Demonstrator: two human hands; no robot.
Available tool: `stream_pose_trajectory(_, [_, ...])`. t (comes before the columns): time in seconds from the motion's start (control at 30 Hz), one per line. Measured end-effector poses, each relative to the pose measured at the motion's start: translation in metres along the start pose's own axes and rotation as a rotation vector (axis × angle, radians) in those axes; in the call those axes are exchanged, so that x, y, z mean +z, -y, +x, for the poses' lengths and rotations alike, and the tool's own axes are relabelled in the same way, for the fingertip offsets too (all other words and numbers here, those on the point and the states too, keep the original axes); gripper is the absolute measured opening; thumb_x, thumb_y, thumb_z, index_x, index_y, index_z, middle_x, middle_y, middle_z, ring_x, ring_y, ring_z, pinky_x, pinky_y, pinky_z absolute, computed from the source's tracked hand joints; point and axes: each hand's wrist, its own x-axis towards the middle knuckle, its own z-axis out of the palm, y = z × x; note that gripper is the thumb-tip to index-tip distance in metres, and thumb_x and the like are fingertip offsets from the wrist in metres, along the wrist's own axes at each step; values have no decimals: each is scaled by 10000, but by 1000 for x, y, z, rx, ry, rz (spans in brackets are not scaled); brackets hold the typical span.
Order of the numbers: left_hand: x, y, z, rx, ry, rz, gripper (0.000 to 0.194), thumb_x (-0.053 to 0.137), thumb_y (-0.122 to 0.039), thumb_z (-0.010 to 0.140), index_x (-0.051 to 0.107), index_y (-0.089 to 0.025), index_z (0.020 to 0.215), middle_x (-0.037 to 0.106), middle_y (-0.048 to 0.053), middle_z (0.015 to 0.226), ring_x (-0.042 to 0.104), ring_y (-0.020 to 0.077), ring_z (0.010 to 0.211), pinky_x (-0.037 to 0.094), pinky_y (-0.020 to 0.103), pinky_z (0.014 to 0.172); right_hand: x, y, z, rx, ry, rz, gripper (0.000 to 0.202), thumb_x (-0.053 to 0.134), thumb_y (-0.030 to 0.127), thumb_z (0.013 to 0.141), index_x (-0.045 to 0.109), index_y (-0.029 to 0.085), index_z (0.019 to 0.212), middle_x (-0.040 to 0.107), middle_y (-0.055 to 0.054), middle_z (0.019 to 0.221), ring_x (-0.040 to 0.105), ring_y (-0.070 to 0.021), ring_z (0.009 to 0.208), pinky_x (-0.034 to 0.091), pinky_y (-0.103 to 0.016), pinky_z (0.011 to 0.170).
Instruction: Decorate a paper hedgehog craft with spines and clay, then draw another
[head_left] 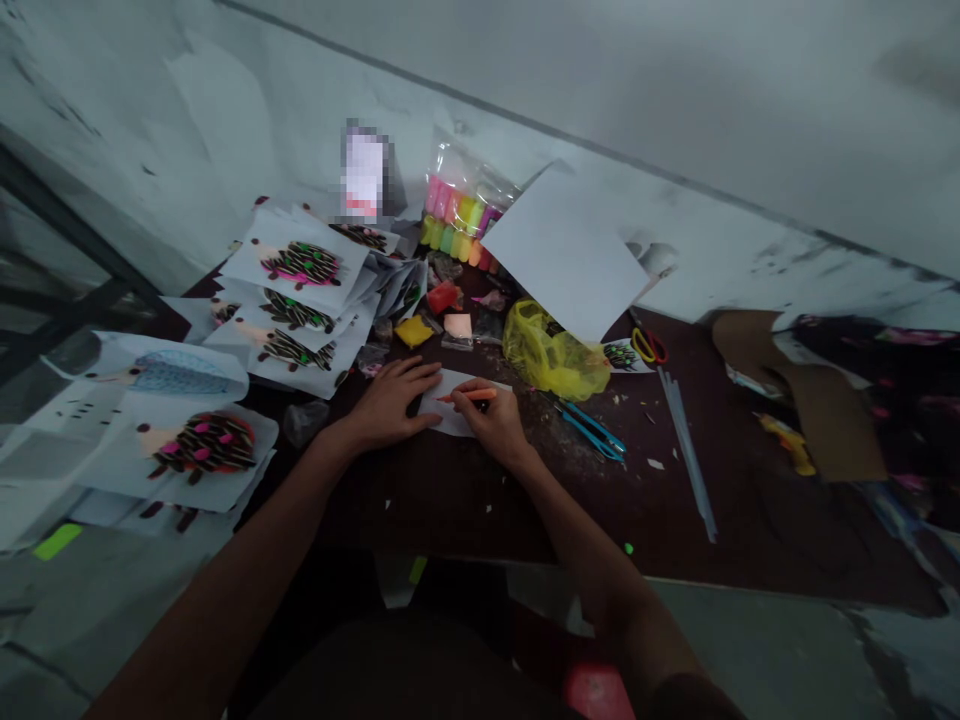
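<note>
A small white sheet of paper lies on the dark table in front of me. My left hand rests flat at its left edge, fingers spread. Over the sheet's right part, my right hand grips an orange marker, its tip pointing left and down at the paper. Whether the tip touches the sheet I cannot tell. Beyond the paper sit a peach block of clay, a yellow block and a red block.
Stacked sheets with hedgehog pictures stand at left. A yellow plastic bag, blue-handled scissors, red-and-yellow scissors and clear sticks lie to the right. Behind are a pack of colored markers and a large white sheet.
</note>
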Motion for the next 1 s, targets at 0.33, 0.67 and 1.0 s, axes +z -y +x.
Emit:
stream_pose_trajectory(0.33, [1,1,0,6,-4,8,637,593,-503,872,554,-229,1446,469,81,1575,335,342,1494,263,566,1214,4,-3,1,-5,33,-9,234,635,337,921,798,201,823,755,-59,863,665,-151,718,477,-260,650])
stream_pose_trajectory(0.67, [1,2,0,13,0,8,630,605,-490,866,554,-248,1445,464,69,1581,326,342,1498,264,566,1216,4,-4,2,-12,64,-16,286,632,409,942,807,205,843,753,-56,872,654,-147,722,477,-262,656])
stream_pose_trajectory(1.0, [1,1,0,5,-8,9,625,577,-528,881,565,-238,1435,462,61,1583,326,331,1494,267,546,1214,3,-2,2,-13,78,-12,260,643,376,936,801,208,816,756,-56,887,668,-154,755,492,-266,690])
